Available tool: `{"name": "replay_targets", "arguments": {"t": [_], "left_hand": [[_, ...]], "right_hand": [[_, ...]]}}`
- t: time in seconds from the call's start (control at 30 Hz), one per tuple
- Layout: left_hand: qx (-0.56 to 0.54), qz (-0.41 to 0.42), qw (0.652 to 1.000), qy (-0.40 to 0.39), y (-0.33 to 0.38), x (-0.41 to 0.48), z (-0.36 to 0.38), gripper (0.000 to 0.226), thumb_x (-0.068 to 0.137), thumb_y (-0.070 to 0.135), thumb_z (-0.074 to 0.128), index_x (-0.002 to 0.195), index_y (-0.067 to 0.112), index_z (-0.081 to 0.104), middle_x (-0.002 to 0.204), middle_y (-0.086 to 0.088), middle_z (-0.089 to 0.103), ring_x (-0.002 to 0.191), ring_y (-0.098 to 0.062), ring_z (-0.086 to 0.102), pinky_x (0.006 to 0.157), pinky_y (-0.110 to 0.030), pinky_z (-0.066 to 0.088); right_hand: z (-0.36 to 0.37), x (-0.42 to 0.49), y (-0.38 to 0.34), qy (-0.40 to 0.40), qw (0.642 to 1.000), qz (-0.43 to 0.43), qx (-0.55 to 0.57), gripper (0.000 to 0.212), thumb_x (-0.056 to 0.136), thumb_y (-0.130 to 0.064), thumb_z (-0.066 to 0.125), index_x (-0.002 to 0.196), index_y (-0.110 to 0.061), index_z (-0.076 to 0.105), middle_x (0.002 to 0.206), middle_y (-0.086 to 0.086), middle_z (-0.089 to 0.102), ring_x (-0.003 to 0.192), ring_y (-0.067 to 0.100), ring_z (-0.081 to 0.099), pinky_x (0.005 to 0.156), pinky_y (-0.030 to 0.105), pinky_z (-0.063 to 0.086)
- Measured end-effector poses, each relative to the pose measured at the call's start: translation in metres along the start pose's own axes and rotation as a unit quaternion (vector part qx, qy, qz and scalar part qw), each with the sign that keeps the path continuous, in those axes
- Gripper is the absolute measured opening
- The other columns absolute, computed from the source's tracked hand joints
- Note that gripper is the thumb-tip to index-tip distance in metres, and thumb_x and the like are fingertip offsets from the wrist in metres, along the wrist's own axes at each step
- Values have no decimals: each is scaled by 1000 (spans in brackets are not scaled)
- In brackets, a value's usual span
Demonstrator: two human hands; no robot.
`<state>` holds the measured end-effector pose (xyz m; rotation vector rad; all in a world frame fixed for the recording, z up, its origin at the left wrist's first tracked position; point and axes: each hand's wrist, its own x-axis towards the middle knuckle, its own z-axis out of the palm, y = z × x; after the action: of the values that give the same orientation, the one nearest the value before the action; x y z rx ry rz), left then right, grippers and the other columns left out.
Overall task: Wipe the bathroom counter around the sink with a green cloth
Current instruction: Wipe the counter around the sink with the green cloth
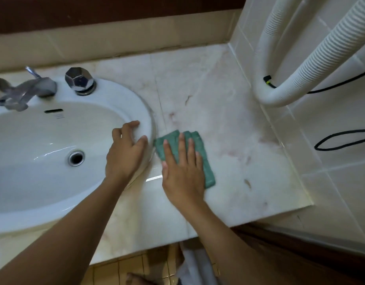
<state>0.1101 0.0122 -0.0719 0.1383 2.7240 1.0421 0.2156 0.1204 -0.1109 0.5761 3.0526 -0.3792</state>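
Observation:
A folded green cloth (206, 161) lies flat on the pale marble counter (228, 128), just right of the white oval sink (54, 140). My right hand (183, 173) presses down on the cloth with straight, spread fingers; the cloth's far edge and right side show past the fingers. My left hand (126, 153) rests on the sink's right rim, fingers relaxed and draped over the edge, holding nothing. The cloth's left corner touches the sink rim.
A chrome tap (23, 91) and a faceted chrome knob (79, 81) stand on the sink's back edge. White ribbed hoses (300, 64) and a black cable (342, 138) hang against the tiled wall at right. The counter's front edge drops to a tiled floor.

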Motion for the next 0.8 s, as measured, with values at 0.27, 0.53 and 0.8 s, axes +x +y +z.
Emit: {"name": "replay_targets", "arguments": {"t": [0.27,0.53,0.8], "left_hand": [[110,17,994,0,-28,-42,-13,45,98,44,34,142,34,38,134,4,55,116,-23,55,86,-35,38],[194,56,978,60,-105,-130,-45,58,94,47,21,149,32,31,156,9,29,146,-13,18,112,-37,16],[62,-49,979,186,-168,-218,-78,54,92,45,37,143,25,43,158,2,24,141,-21,27,107,-54,28]], "right_hand": [[-15,-39,56,-30,996,-79,-9,55,97,-46,19,152,-39,13,162,1,5,149,24,2,116,42,11],[-18,45,60,-12,997,76,2,54,101,-40,25,153,-31,13,162,9,5,148,30,3,116,48,10],[1,-64,-29,-1,998,60,31,57,100,-37,30,153,-31,10,161,13,3,147,34,2,116,50,10]]}}
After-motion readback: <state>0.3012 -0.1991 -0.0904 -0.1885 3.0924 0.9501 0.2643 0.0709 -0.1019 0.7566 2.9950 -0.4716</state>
